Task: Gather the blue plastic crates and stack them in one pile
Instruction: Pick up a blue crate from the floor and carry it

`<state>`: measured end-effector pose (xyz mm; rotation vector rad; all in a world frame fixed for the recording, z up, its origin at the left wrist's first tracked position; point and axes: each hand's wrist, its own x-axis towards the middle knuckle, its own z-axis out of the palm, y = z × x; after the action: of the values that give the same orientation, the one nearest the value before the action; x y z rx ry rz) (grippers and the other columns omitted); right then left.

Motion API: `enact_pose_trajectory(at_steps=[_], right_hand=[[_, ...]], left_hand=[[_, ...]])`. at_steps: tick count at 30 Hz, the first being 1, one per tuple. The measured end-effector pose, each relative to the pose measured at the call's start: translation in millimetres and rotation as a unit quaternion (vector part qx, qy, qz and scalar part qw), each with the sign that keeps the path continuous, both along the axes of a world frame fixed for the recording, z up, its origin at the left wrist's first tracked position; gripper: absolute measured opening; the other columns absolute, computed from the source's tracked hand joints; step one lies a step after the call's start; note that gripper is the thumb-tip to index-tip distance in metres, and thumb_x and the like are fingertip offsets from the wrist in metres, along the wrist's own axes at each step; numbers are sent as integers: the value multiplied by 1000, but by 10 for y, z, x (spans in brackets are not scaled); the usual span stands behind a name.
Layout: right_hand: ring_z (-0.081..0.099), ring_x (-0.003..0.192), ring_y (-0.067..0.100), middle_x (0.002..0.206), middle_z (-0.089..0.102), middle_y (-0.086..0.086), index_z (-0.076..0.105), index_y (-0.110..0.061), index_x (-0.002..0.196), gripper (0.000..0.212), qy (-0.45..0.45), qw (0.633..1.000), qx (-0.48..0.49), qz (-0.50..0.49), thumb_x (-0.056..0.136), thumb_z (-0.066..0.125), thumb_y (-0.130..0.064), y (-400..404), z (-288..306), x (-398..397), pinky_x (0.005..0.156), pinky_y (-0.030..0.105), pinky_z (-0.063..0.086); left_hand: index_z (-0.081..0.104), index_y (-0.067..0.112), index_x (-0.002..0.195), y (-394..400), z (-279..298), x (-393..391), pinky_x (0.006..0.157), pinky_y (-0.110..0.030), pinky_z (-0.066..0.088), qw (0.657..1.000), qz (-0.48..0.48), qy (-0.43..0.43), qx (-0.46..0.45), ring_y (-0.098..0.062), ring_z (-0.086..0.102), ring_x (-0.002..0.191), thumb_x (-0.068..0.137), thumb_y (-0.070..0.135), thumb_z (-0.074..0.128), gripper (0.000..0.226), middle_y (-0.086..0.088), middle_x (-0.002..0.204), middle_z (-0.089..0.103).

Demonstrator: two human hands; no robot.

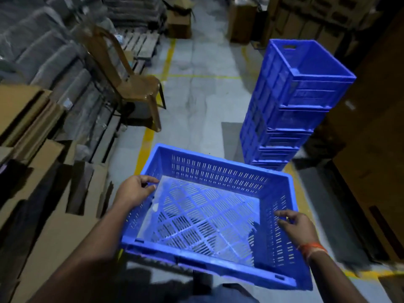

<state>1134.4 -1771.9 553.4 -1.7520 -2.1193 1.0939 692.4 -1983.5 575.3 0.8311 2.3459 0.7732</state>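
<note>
Head view, crate in hand: a shallow rectangular crate (209, 217) of blue moulded plastic, held level above the floor between the two hands; its side walls are pierced with rows of short slots and its base is an open lattice of slotted diamonds, dusted pale.
Left hand: the left hand (136, 190) grips the crate's left wall, fingers curled over the rim and into the inside.
Right hand: the right hand (295, 224) holds the crate's right wall, fingers bent over the rim and lying on the slotted inner face; an orange thread band (312, 249) circles the wrist.
Pile of crates: beyond the right hand, well apart from it, stands a pile of crates (290, 101), blue, solid-walled and ribbed, nested one on another; the topmost is deep and open, with a slot handle cut in its far wall.
Chair: beyond the left hand stands a brown plastic chair (135, 84), glossy and smooth-seated, with splayed legs.
Cardboard: flattened brown cardboard sheets (37, 162), matt and creased, lean to the left of the left hand.
Floor: grey concrete floor (196, 110), mottled, marked with yellow painted lines (148, 138) running ahead of both hands.
Background: blurred grey bundles at left and brown cartons at the far end; details too dim to tell.
</note>
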Motion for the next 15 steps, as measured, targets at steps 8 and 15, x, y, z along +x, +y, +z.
enact_pose_trajectory(at_steps=[8, 15], right_hand=[[68, 84, 17, 90, 74, -6, 73, -33, 82, 23, 20, 1000, 20, -10, 76, 74, -10, 1187, 97, -1471, 81, 32, 52], [64, 72, 18, 84, 72, -1, 74, -28, 86, 15, 13, 997, 30, -73, 78, 74, -15, 2001, 60, -2674, 68, 28, 46]], left_hand=[[72, 55, 77, 1166, -156, -1571, 76, -32, 55, 1000, 1, 4, 13, -14, 70, 73, 63, 47, 66, 17, 8, 77, 75], [74, 38, 87, 2483, -59, -2830, 70, -29, 49, 998, -56, 13, 9, -26, 71, 83, 82, 24, 76, 15, 2, 72, 68]])
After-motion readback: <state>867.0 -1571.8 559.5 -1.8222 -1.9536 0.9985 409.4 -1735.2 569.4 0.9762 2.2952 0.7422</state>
